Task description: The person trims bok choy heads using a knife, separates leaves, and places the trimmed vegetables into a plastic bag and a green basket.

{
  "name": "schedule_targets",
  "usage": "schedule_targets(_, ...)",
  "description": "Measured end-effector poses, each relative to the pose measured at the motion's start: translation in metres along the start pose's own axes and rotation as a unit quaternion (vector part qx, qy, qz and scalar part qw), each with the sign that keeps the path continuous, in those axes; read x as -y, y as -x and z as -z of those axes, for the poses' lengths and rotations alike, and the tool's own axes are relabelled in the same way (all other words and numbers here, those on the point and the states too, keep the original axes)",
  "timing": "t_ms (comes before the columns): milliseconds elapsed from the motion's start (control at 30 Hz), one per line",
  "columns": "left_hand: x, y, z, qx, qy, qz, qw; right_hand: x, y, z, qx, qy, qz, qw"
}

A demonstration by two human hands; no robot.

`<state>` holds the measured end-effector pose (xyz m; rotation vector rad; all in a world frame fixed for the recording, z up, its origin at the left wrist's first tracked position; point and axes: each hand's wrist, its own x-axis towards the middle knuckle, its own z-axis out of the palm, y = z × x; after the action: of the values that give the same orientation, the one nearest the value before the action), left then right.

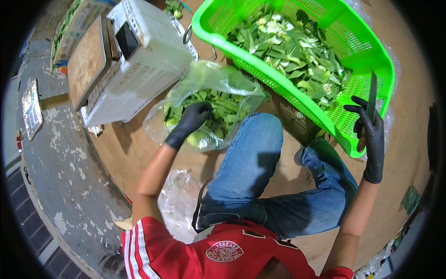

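Observation:
My left hand (192, 120), in a black glove, reaches into the mouth of a clear plastic bag (205, 75) holding leafy greens (223, 106). Its fingers curl down over the leaves, and their tips are hidden, so I cannot tell if they grip any. A knife (372, 92) stands blade up in my right hand (373, 132), also gloved in black. That hand is at the near right corner of a bright green plastic basket (264, 71). Cut leaves and pale stem ends (296, 52) lie in the basket, heaped towards its far left side.
A white perforated plastic crate (139, 90) stands at the left, with a scale (89, 64) beside it. Another crate of greens (73, 31) is behind. My bent denim-covered knee (261, 139) is close to the bag. Clear plastic (177, 202) lies on the brown floor (115, 153).

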<state>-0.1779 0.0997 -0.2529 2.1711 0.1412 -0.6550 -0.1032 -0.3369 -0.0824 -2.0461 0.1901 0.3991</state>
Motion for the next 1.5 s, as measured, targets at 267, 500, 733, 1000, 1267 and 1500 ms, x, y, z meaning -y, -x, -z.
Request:
schedule_targets(267, 0.047, -0.097, -0.122, 0.112, -0.358, -0.244, 0.894, -0.021, 0.011, -0.014, 0.024, -0.001, 0.012, 1.0)
schedule_targets(500, 0.036, -0.075, -0.146, -0.121, -0.392, -0.167, 0.897, -0.02, 0.019, -0.006, -0.013, 0.035, -0.01, 0.999)
schedule_targets(733, -0.015, 0.002, -0.034, -0.092, -0.357, -0.119, 0.922, -0.012, 0.018, 0.001, -0.015, 0.001, 0.018, 1.0)
schedule_targets(1000, -0.02, -0.038, -0.082, 0.111, -0.281, 0.04, 0.952, 0.008, 0.013, -0.011, 0.025, 0.041, 0.034, 0.998)
schedule_targets(1267, 0.005, -0.062, -0.13, 0.162, -0.325, -0.274, 0.891, -0.003, 0.028, -0.007, 0.001, 0.029, 0.028, 0.999)
schedule_targets(1500, 0.045, -0.021, -0.101, -0.062, -0.254, -0.208, 0.943, 0.004, 0.021, -0.012, -0.026, 0.011, 0.047, 0.999)
